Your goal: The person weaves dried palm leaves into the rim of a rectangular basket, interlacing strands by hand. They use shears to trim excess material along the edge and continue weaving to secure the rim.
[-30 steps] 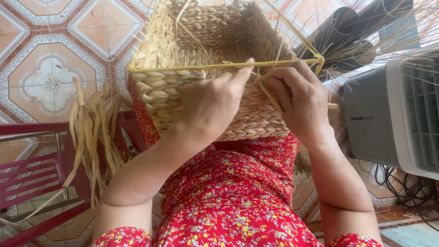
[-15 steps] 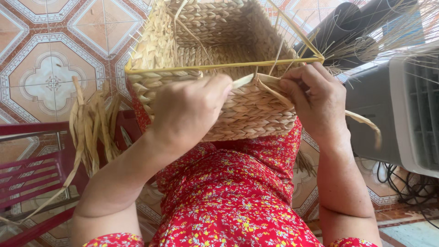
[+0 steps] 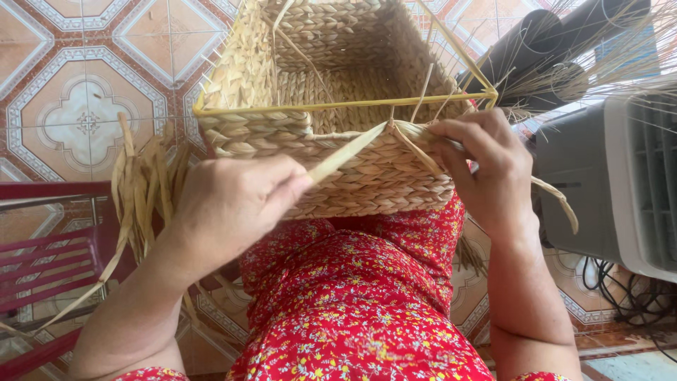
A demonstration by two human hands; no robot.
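Observation:
A square woven straw basket [image 3: 352,176] with a yellow wire rim rests on my lap, over a red flowered dress. My left hand [image 3: 233,204] pinches a flat pale straw strand [image 3: 349,152] and holds it taut, down and to the left from the basket's near wall. My right hand [image 3: 486,169] presses the weave at the near right corner, fingers closed on strands there. Another strand [image 3: 560,201] curls out from under that hand to the right.
A bundle of loose dried straw [image 3: 144,183] hangs at my left beside a dark red plastic chair [image 3: 42,247]. A grey-white fan housing [image 3: 620,176] stands at the right with black cables below. Dark tubes [image 3: 536,49] and stiff fibres lie beyond the basket. Patterned floor tiles lie beneath.
My left hand has moved off the basket wall, down and to the left, drawing the strand out. My right hand stayed at the right corner.

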